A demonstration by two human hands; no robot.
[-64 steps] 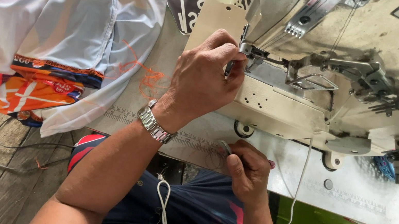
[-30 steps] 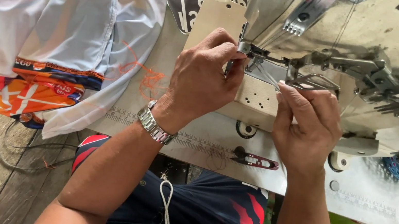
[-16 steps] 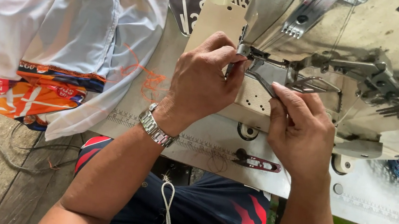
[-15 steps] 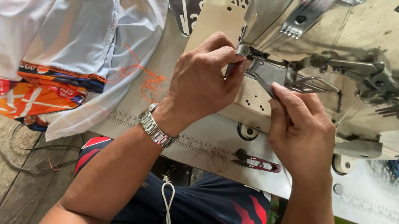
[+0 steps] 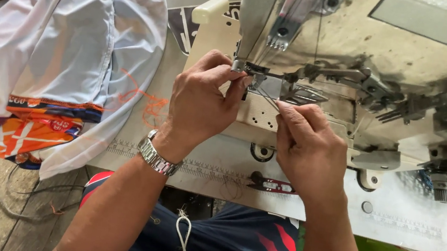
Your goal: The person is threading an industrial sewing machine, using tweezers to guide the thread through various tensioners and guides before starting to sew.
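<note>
A cream industrial sewing machine [image 5: 390, 102] fills the upper right of the head view. My left hand [image 5: 200, 105], with a metal watch [image 5: 156, 157] on its wrist, reaches up to the needle area [image 5: 253, 77], thumb and forefinger pinched together there. My right hand [image 5: 305, 148] is just right of it, fingertips pinched on thin thread [image 5: 268, 98] that runs up to the needle area. The two hands are a few centimetres apart. The needle itself is mostly hidden behind my left fingers.
A heap of pale blue and orange fabric [image 5: 52, 60] lies on the table's left. A small red-and-black thread snipper [image 5: 272, 185] rests by the ruler strip [image 5: 200, 169] at the table's front edge. Loose orange thread [image 5: 145, 100] lies beside the machine. My lap in dark shorts [image 5: 224, 248] is below.
My right hand has risen from the table's front edge to the needle area and pinched the thread. My left hand has stayed at the needle.
</note>
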